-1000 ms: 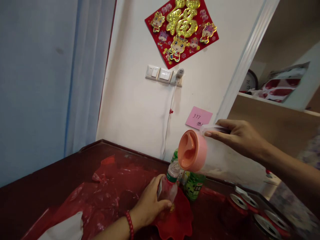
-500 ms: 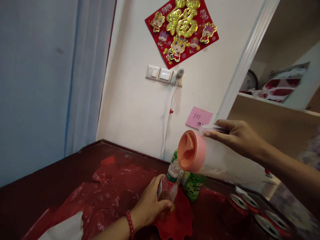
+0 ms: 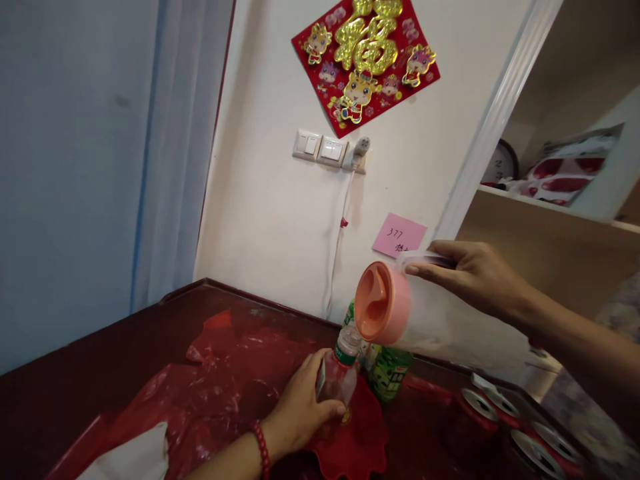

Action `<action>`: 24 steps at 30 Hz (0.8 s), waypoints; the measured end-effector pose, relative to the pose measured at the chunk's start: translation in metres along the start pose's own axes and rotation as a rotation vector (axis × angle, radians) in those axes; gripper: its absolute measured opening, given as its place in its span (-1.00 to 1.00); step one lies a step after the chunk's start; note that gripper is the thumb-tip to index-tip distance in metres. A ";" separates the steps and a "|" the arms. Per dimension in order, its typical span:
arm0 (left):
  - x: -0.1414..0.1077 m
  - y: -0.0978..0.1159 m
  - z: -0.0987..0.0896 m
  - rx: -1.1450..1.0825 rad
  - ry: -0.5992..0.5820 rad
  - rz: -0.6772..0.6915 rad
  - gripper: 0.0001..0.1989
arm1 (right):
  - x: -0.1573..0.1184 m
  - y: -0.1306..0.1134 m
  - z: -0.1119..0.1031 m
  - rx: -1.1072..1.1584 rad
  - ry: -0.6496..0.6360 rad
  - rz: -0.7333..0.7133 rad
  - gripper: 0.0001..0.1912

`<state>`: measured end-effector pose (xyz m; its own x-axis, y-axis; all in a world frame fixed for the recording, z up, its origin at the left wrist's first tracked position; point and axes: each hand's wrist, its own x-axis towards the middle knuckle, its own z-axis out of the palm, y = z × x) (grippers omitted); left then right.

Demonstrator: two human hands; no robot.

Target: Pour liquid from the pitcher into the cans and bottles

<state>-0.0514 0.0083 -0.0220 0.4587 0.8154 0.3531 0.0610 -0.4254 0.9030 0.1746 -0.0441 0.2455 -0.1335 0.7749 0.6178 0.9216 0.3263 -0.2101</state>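
My left hand (image 3: 300,407), with a red bead bracelet at the wrist, is wrapped round a clear plastic bottle (image 3: 340,383). The bottle has no cap, and a green band circles its neck. My right hand (image 3: 470,277) grips the handle of a translucent pitcher (image 3: 460,327) with an orange-pink lid (image 3: 380,303). The pitcher is tipped well over to the left, its lid edge right at the bottle's mouth. Whether liquid is flowing I cannot make out. Beneath the bottle lies a red scalloped mat (image 3: 355,440).
Behind the bottle stands a green-labelled container (image 3: 390,373). Several cans (image 3: 480,407) sit at the right. A crumpled red plastic bag (image 3: 220,380) and a white sheet (image 3: 135,457) lie on the left of the dark table (image 3: 60,393). A white cord (image 3: 335,260) hangs down the wall.
Both hands, the bottle and the tilted pitcher hold almost the same positions. Only a very slight shift of the whole view shows.
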 end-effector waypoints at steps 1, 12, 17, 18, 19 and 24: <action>0.000 0.000 0.000 0.002 0.000 0.003 -0.25 | 0.000 0.000 0.000 -0.001 0.002 -0.002 -0.28; -0.001 -0.001 -0.001 0.012 -0.001 -0.005 -0.23 | 0.001 -0.002 0.006 -0.005 -0.005 0.004 -0.21; 0.000 -0.004 0.000 -0.011 -0.003 0.016 -0.23 | 0.002 -0.002 0.006 -0.003 -0.010 0.001 -0.22; 0.001 -0.004 0.000 -0.012 -0.004 0.014 -0.23 | 0.002 -0.002 0.006 -0.005 -0.012 -0.005 -0.22; 0.001 -0.003 0.000 -0.009 -0.003 0.010 -0.23 | 0.002 -0.002 0.005 -0.007 -0.015 -0.014 -0.22; 0.000 0.000 0.000 0.025 0.004 -0.017 -0.22 | 0.002 -0.002 0.005 -0.021 -0.025 -0.029 -0.21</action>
<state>-0.0515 0.0089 -0.0218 0.4543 0.8238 0.3391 0.0908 -0.4215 0.9023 0.1707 -0.0403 0.2438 -0.1688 0.7790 0.6039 0.9249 0.3370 -0.1761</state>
